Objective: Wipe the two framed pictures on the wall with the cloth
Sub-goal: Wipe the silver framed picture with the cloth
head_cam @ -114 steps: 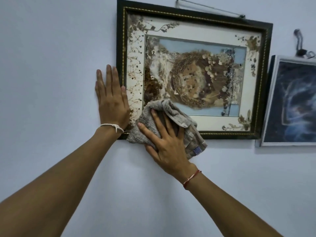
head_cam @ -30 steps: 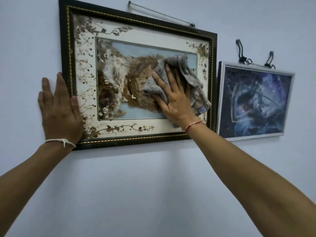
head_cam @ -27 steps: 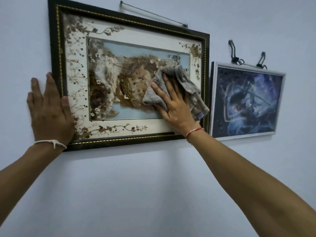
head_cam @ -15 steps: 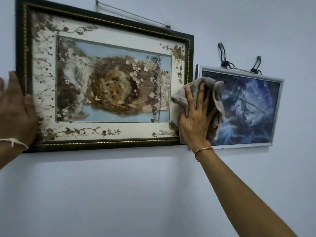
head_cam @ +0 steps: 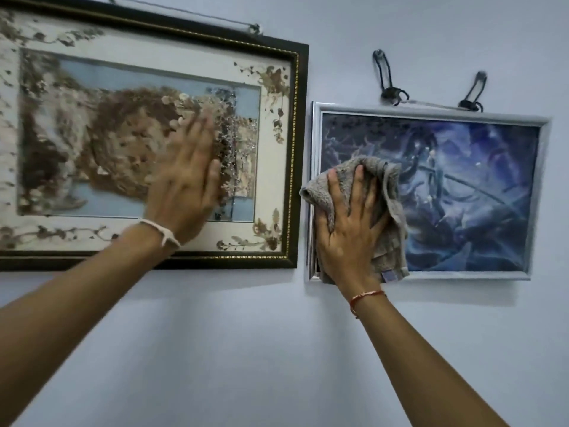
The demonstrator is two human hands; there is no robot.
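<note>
Two framed pictures hang side by side on a pale wall. The large dark-framed picture (head_cam: 295,155) with gold trim and a brown nest scene fills the upper left. The smaller silver-framed blue picture (head_cam: 462,192) hangs to its right. My right hand (head_cam: 348,232) presses a grey cloth (head_cam: 389,204) flat against the lower left part of the blue picture, covering that corner of its frame. My left hand (head_cam: 187,180), blurred, lies with fingers together over the glass of the large picture, right of its centre, holding nothing.
A thin metal rod (head_cam: 184,12) runs above the large frame. Two dark hooks (head_cam: 385,78) with a cord hold up the small frame. Bare pale wall (head_cam: 246,349) spreads below both pictures.
My right hand has slid the cloth from the large picture's right edge onto the blue picture's lower left. My left hand has left the large frame's left side and moved right across its glass.
</note>
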